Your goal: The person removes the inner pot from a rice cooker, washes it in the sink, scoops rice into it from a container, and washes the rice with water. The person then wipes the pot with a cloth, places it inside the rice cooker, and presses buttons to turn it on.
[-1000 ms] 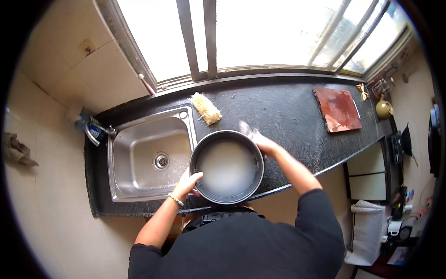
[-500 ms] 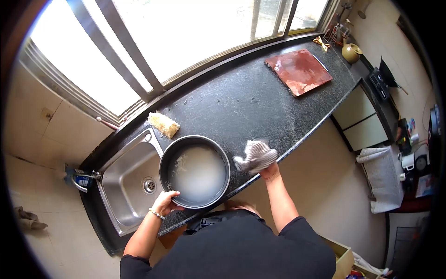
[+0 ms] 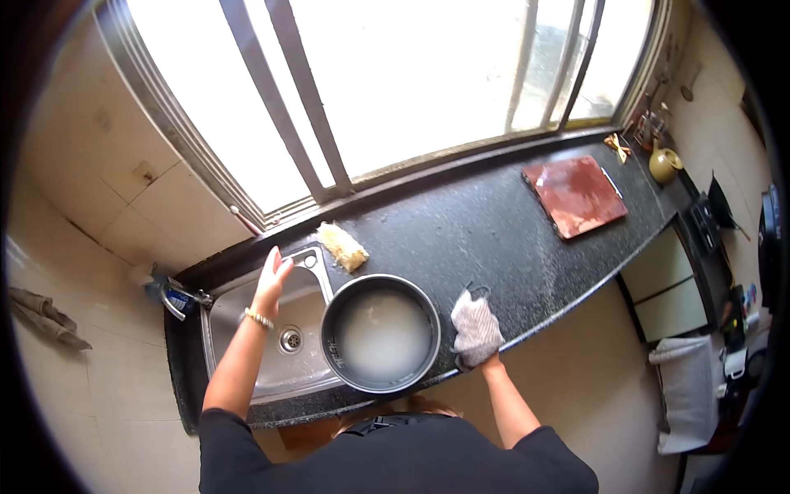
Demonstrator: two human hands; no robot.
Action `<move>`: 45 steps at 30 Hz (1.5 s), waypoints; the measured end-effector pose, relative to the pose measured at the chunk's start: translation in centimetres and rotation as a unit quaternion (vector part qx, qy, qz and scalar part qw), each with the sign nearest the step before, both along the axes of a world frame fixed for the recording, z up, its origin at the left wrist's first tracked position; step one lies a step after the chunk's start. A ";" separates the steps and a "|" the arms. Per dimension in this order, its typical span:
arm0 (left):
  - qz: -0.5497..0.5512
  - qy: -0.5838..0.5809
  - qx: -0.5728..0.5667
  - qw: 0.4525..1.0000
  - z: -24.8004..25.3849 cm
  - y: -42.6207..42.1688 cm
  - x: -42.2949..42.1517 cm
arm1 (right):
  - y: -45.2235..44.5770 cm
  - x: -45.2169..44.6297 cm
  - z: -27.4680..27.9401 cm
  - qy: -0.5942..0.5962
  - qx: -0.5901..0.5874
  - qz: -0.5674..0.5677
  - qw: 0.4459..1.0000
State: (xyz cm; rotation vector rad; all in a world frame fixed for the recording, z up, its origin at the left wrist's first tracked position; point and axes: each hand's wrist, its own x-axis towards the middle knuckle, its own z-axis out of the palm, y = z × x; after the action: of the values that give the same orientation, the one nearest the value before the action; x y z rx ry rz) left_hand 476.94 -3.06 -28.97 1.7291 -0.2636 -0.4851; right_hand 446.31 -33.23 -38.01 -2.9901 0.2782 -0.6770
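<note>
My left hand (image 3: 271,284) is raised over the steel sink (image 3: 239,329), its fingers stretched out and holding nothing. A dark round inner pot (image 3: 436,329) with marks on its inside wall stands on the counter beside the sink, partly over its right edge. Cloudy whitish water (image 3: 383,337) fills its lower part, and what lies beneath is unclear. To the right of the pot, my right hand (image 3: 485,356) has a grey-and-white striped cloth (image 3: 476,323) at the front edge of the counter. The cloth covers most of its fingers.
A yellowish fibrous scrubber (image 3: 343,247) lies behind the pot. Farther right on the black counter (image 3: 444,222) is a wet red-brown cutting board (image 3: 574,196). A blue-labelled bottle (image 3: 174,295) stands left of the sink. Windows run along the back.
My left hand has let go of the pot's rim and moved up and left over the sink. The cloth in my right hand has come down near the counter. The view has shifted.
</note>
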 end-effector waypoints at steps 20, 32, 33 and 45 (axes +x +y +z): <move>0.217 -0.260 -0.104 0.935 11.1 -21.9 21.2 | -2.9 -0.7 1.8 0.080 0.135 -0.192 0.969; 0.137 -0.291 -0.176 0.930 10.6 -38.1 18.2 | -4.8 -1.3 1.9 0.084 0.183 -0.196 0.960; 0.122 -0.290 -0.195 0.929 10.5 -39.7 17.9 | -5.0 -1.4 1.9 0.086 0.191 -0.192 0.959; 0.075 -0.270 -0.209 0.937 12.5 -58.9 10.8 | -15.0 -5.2 8.2 0.078 0.255 -0.154 0.951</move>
State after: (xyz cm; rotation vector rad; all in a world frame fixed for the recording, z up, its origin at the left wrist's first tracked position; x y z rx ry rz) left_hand 487.77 -61.97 -16.51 1.4148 -0.5777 0.1672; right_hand 441.16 -48.23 -29.76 -2.5190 0.8066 -0.3148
